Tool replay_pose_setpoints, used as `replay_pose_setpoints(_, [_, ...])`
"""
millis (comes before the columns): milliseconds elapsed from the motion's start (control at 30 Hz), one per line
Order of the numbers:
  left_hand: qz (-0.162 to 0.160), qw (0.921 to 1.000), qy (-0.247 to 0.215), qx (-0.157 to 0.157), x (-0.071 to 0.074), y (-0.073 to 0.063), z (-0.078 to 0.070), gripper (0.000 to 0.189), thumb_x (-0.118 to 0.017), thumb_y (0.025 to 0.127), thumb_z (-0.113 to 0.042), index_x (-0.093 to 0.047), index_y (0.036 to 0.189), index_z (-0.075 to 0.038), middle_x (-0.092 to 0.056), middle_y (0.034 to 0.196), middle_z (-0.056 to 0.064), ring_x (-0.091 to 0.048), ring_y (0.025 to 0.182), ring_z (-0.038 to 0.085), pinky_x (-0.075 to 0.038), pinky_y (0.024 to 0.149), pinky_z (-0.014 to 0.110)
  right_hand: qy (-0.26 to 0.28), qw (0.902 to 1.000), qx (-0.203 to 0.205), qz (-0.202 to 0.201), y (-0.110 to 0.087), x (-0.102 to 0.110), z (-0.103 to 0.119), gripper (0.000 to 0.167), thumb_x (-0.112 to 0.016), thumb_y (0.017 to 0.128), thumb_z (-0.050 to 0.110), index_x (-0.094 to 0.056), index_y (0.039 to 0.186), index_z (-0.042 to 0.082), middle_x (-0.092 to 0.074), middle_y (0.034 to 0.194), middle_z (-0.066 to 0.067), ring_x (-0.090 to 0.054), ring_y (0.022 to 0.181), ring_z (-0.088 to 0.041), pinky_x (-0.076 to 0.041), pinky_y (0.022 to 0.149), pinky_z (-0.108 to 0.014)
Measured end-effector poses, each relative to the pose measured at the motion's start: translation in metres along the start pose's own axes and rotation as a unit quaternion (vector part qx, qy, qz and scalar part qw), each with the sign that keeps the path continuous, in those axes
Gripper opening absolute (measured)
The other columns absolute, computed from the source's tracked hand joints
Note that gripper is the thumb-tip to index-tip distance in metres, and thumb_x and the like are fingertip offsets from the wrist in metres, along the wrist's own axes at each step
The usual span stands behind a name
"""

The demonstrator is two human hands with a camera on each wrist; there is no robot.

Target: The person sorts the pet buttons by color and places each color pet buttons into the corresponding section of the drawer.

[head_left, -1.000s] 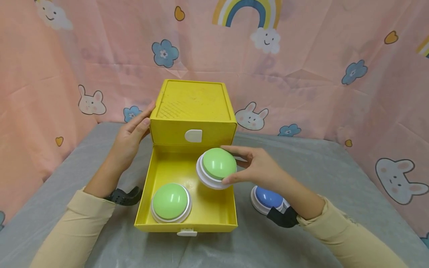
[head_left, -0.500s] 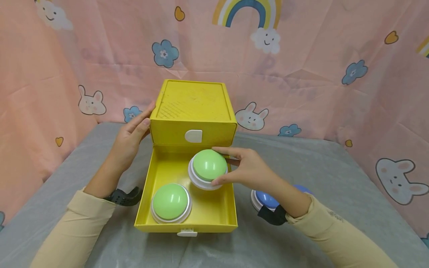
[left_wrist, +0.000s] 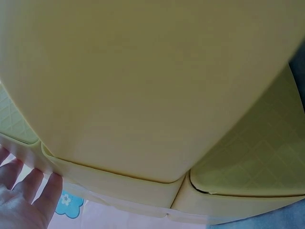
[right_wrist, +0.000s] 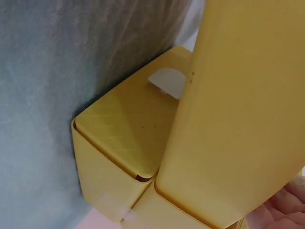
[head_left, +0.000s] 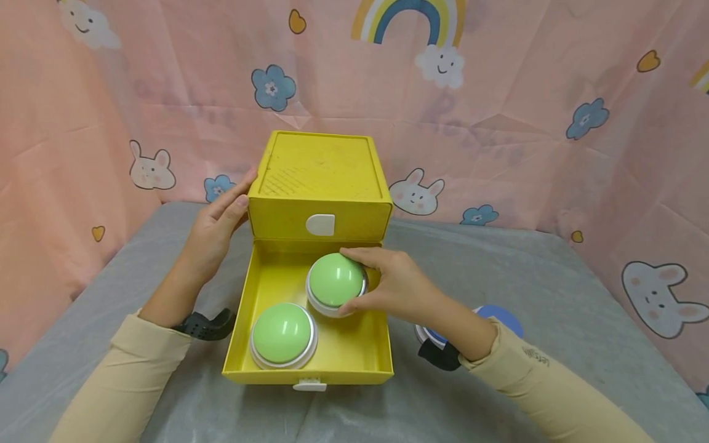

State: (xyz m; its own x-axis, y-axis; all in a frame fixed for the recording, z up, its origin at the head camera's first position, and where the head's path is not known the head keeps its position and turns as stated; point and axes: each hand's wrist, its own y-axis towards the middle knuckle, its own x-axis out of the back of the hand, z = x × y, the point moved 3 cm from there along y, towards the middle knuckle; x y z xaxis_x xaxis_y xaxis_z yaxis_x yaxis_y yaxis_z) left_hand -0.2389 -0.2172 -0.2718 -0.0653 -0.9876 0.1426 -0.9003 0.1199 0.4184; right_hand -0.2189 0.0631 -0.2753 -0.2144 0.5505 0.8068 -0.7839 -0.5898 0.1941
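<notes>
My left hand (head_left: 213, 227) rests against the left side of the yellow drawer unit (head_left: 321, 166), fingers straight along its wall. In the left wrist view, the fingers (left_wrist: 50, 195) lie at the unit's side. One yellow drawer (head_left: 354, 366) is pulled out under the top one. Inside it, my right hand (head_left: 396, 283) pinches a green dome push button (head_left: 335, 280) with a white base by its right side, thumb in front and fingers behind. A second green dome button (head_left: 281, 334) sits at the drawer's front left. The pulled-out drawer hides the buttons from both wrist views.
Right of the drawer, a blue dome button (head_left: 434, 335) and another blue dome (head_left: 501, 317) are partly hidden by my right forearm. The top drawer is closed, its white handle (head_left: 321, 225) in front. Grey cloth (head_left: 554, 295) covers the table, with a pink printed curtain (head_left: 332, 74) behind.
My right hand has moved left and slightly toward me with the green dome button, bringing it lower into the drawer beside the other one. The left hand has stayed still.
</notes>
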Motion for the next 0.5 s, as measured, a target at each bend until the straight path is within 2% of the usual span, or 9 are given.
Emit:
replay_pose_setpoints(233, [-0.001, 1.0000, -0.006, -0.002, -0.0002, -0.0003, 0.0005, 0.051, -0.041, 0.108, -0.029, -0.032, 0.157, -0.018, -0.027, 0.165, -0.001, -0.026, 0.152, 0.017, -0.038, 0.113, 0.014, -0.038, 0.9984, 0.042, -0.001, 0.0008, -0.0041, 0.0024, 0.083, -0.093, 0.068, 0.028, -0.057, 0.140, 0.003, -0.064, 0.135, -0.011, -0.062, 0.120, -0.026, -0.055, 0.101, -0.040])
replay_pose_setpoints(367, [0.000, 1.0000, -0.009, -0.001, -0.0004, -0.0003, 0.0003, 0.049, -0.041, 0.108, -0.029, -0.034, 0.156, -0.021, -0.026, 0.166, 0.000, -0.025, 0.153, 0.017, -0.038, 0.114, 0.014, -0.051, 0.9973, 0.053, -0.005, 0.0006, -0.0050, 0.0031, 0.083, -0.093, 0.068, 0.028, -0.057, 0.139, 0.003, -0.064, 0.134, -0.012, -0.061, 0.120, -0.027, -0.055, 0.101, -0.040])
replay_pose_setpoints(500, [0.000, 0.9999, -0.010, -0.002, -0.0004, 0.0000, 0.0000, 0.051, -0.041, 0.108, -0.029, -0.033, 0.156, -0.018, -0.027, 0.165, -0.001, -0.025, 0.153, 0.017, -0.038, 0.113, 0.014, -0.062, 0.9963, 0.060, -0.003, 0.0013, -0.0071, 0.0020, 0.083, -0.092, 0.069, 0.029, -0.057, 0.139, 0.003, -0.064, 0.134, -0.012, -0.060, 0.122, -0.027, -0.054, 0.103, -0.041])
